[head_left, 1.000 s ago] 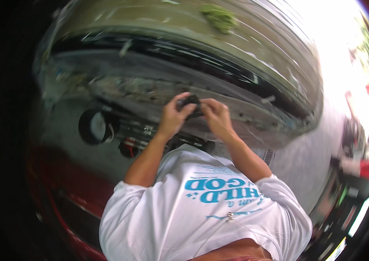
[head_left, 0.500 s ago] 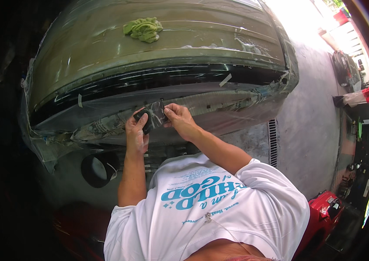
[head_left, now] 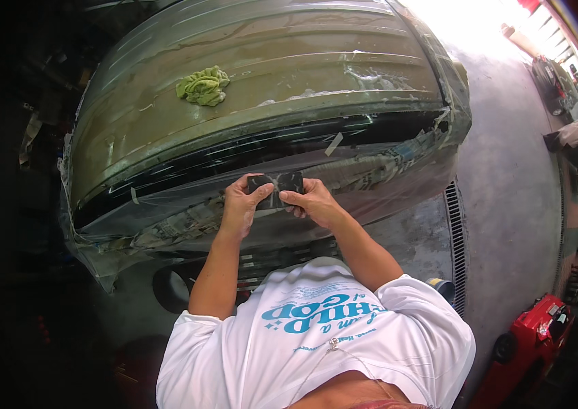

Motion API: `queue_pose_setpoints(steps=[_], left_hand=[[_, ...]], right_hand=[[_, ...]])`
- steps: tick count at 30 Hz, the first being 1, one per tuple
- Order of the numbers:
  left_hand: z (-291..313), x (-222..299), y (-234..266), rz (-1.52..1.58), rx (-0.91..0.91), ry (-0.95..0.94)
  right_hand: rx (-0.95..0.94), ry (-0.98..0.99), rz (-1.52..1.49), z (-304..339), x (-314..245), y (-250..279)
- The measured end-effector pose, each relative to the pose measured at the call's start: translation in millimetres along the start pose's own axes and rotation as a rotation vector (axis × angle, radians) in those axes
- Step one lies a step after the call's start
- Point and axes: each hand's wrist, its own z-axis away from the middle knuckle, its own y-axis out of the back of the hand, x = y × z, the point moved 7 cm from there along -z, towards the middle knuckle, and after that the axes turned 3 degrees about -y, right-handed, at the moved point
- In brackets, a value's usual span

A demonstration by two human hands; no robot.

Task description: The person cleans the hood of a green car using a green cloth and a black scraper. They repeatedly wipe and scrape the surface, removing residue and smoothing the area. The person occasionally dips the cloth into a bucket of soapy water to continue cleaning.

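Observation:
Between my two hands, in front of my chest, is a dark, wet piece of sandpaper (head_left: 293, 181) with pale smears on it. My left hand (head_left: 240, 206) pinches its left part, thumb laid on top. Closed on the right part, my right hand (head_left: 319, 204) also presses its thumb on the upper face, close to the other thumb. The fingers beneath are mostly hidden, and whether a block lies under the sheet I cannot tell. Just beyond my hands is the masked edge of a vehicle with a wet, olive-tinted roof (head_left: 268, 68). A crumpled green cloth (head_left: 204, 86) rests on that roof.
Plastic film and newspaper (head_left: 377, 167) cover the vehicle's near side, with a tape strip (head_left: 334, 144) above. A floor drain grate (head_left: 456, 238) runs to my right, near a round can (head_left: 443, 289). A red car (head_left: 526, 341) stands lower right. A black ring (head_left: 171, 288) is lower left.
My right hand has gone from holding the sheet's raised end to gripping it level with my left, thumbs now close together. The view has shifted, and the sandpaper appears farther right.

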Motion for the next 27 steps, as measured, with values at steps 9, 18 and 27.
queue_pose_setpoints(steps=[9,18,27], left_hand=[[-34.2,-19.6,-55.3,0.159,-0.163,0.089],[-62.1,-28.5,-90.4,0.209,-0.04,0.141],[-69.4,-38.3,-97.4,-0.03,-0.096,0.086]], right_hand=[[-0.064,0.084,-0.296,22.5,-17.5,40.7],[-0.023,0.401,-0.365,27.2,-15.0,69.6],[0.309,0.231,-0.251,13.3,-6.9,93.5]])
